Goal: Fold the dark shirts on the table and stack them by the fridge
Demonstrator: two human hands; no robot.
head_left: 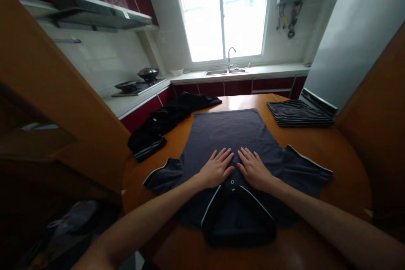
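Observation:
A dark grey polo shirt (228, 130) lies spread front side up, its collar toward me and its hem toward the window. White piping edges the collar and both short sleeves. My left hand (217, 168) rests flat on the chest, just left of the button placket, fingers stretched out. On the other side of the placket, my right hand (254, 169) also lies flat with fingers extended. Neither hand holds anything. One pale button shows between the hands, above the collar's opening.
The shirt lies on a round wooden table (344, 156). A black garment (172, 114) with striped trim is heaped at the left. Folded striped cloth (300, 113) sits at the far right. Beyond are a sink (217, 72), a stove (142, 87) with pans and a refrigerator (351, 38).

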